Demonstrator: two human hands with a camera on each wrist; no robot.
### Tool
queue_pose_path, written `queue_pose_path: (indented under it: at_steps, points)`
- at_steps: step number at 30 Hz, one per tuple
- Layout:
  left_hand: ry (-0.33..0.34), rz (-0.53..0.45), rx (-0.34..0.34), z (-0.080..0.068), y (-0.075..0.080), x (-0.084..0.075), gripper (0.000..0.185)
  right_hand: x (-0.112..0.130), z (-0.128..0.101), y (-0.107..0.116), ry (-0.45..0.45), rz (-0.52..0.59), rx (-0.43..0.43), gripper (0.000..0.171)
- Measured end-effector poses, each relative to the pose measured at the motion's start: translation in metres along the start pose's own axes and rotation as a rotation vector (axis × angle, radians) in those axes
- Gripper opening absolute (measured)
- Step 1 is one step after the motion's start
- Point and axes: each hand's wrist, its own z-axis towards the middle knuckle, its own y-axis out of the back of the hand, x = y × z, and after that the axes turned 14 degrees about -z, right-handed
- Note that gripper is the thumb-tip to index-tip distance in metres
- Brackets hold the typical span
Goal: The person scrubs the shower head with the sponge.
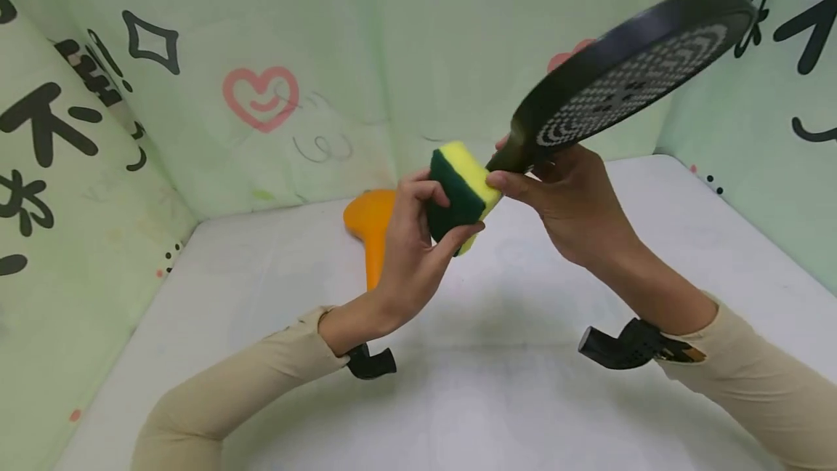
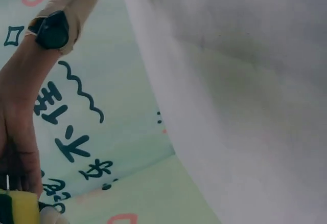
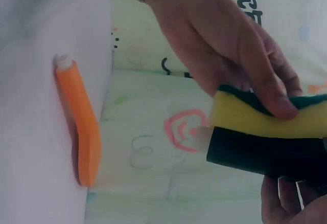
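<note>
In the head view, my left hand [image 1: 413,256] grips a sponge [image 1: 455,195] with a dark green scouring side and a yellow side. The yellow side lies against the handle of a black shower head [image 1: 556,97], as the right wrist view also shows along the handle [image 3: 255,150]. My right hand [image 1: 578,206] holds that handle, its thumb beside the sponge. The shower head's round face, dotted with pale nozzles, tilts downward at the upper right. Only a corner of the sponge [image 2: 24,207] enters the left wrist view.
An orange shower head [image 1: 370,218] with a pale threaded end lies on the white table [image 1: 281,267], partly behind my left hand. Pale green walls [image 1: 340,42] with drawings and lettering enclose the table at the back and sides. Each wrist wears a black camera.
</note>
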Motion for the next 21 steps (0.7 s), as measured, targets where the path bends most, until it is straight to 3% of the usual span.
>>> queue_pose_path:
  at_steps: [4,10,13,18,21]
  points:
    - [-0.024,-0.028,0.009,0.006,-0.003,-0.006,0.048,0.004,-0.003,0.001,0.031,-0.385,-0.016,0.027]
    - [0.099,-0.111,0.091,0.003,-0.010,-0.010,0.048,0.013,0.001,0.011,0.052,-0.585,-0.075,0.036]
    - [0.170,-0.160,0.074,0.010,-0.006,-0.015,0.044,0.011,0.000,0.008,0.028,-0.611,-0.062,0.041]
    - [0.311,-0.444,-0.128,0.038,0.009,-0.030,0.034,0.002,-0.001,-0.009,-0.119,-0.459,0.167,0.049]
    - [0.377,-0.462,-0.159,0.041,0.013,-0.033,0.030,0.001,0.001,-0.011,-0.148,-0.444,0.199,0.048]
